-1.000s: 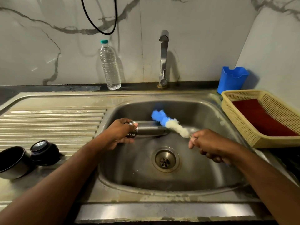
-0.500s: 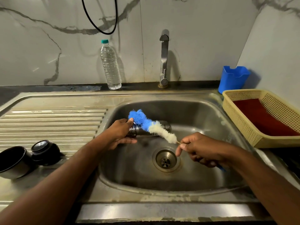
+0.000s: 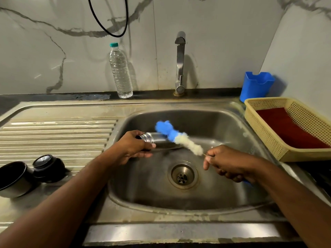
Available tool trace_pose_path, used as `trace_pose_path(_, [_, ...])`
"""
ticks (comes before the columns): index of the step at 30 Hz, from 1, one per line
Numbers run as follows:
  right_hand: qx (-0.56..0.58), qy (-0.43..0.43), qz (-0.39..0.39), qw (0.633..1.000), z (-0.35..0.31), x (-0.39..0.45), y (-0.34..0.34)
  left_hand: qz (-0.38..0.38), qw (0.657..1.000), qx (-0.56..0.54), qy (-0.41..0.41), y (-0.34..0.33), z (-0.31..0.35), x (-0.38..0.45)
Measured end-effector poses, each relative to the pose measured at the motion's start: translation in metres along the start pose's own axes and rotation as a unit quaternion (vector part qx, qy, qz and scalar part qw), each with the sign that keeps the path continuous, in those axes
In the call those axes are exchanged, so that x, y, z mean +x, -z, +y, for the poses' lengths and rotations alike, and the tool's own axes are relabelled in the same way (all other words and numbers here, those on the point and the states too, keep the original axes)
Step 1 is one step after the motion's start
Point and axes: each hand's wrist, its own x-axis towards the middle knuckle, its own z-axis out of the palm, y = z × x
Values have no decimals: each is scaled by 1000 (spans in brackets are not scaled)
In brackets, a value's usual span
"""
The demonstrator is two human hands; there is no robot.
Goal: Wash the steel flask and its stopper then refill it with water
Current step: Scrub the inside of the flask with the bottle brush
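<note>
Curling round the threaded neck of the steel flask [image 3: 159, 141], the fingers of the left hand [image 3: 133, 147] grip it with the thumb beneath, holding the flask on its side over the sink [image 3: 232, 126] basin, mouth toward the wrist. The left forearm runs up from the lower left. The right hand [image 3: 227, 164] is closed in a fist round the thin handle of the bottle brush [image 3: 176, 136], whose blue and white bristles lie across the flask's body. The black stopper [image 3: 47, 166] stands on the drainboard [image 3: 57, 133], beside a dark cup [image 3: 13, 179].
</note>
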Motion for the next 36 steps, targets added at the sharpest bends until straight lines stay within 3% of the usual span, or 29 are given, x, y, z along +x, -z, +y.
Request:
trace_pose_path(2, [-65,-36,95,993,9,5,2,-1,1000,5,1,0,2,-1])
trace_pose_path(4, [-66,-40,107,991,11,7,1,0,1000,10,12,0,2,0])
trace_pose_path(8, [44,29,-52,997,-1,0,-2,5,999,31,28,-2,3,-3])
trace_pose_path(10, [43,35,-89,994,-3,-1,-2,6,999,37,32,-4,4,-5])
trace_pose_path(14, [-61,-38,74,995,9,7,2,2,999,33,31,-4,6,-7])
trace_pose_path(16, [-65,-43,88,993,12,8,2,4,999,29,31,-3,6,-6])
trace_pose_path(20, [56,25,-70,996,2,2,1,-12,999,37,16,0,2,-3])
trace_pose_path(22, [48,24,-90,995,0,2,2,-11,998,53,9,2,-1,-2])
trace_pose_path(25, [6,-9,21,1000,6,4,5,12,995,89,-40,0,-2,-4])
trace_pose_path(27, [5,-3,54,999,8,4,6,29,990,109,-89,-2,1,-6])
trace_pose_path(36, [78,91,-5,993,-10,-4,1,147,957,116,-224,-6,6,-11])
